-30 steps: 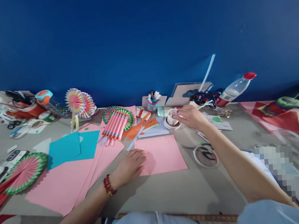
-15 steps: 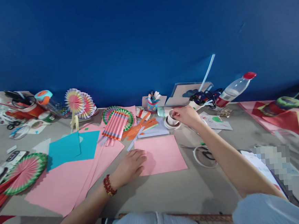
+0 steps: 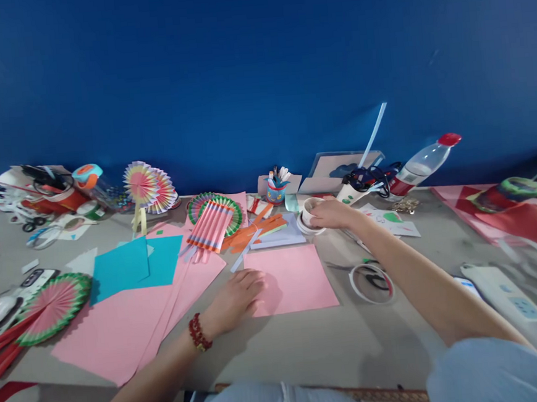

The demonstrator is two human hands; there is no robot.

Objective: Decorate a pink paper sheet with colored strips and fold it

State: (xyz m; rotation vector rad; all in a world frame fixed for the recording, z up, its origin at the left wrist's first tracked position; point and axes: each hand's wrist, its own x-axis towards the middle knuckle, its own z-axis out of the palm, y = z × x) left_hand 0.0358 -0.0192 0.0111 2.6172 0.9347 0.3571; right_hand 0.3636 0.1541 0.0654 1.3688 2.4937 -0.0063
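Note:
A pink sheet of paper (image 3: 293,279) lies flat on the table in front of me. My left hand (image 3: 236,299) rests with fingers stretched over the sheet's left edge. Farther back, my right hand (image 3: 337,213) is closed at the rim of a white roll of tape (image 3: 312,207), which sits on a stack of similar rolls; the fingertips are partly hidden. Left of the rolls are orange paper strips (image 3: 252,234) and a pleated pink paper piece (image 3: 211,227). Another white roll (image 3: 371,282) lies near my right forearm, with dark-handled scissors partly inside its ring.
On the left are blue sheets (image 3: 129,271), larger pink sheets (image 3: 107,337) and a paper fan (image 3: 56,307). Along the blue wall stand a pen pot (image 3: 276,193), a white cup (image 3: 349,193) and a tilted bottle (image 3: 426,161). A white power strip (image 3: 503,294) lies at right.
My right hand has lowered slightly at the rolls, and the upper roll has shifted a little. My left hand stays on the pink sheet. The whole view has shifted slightly.

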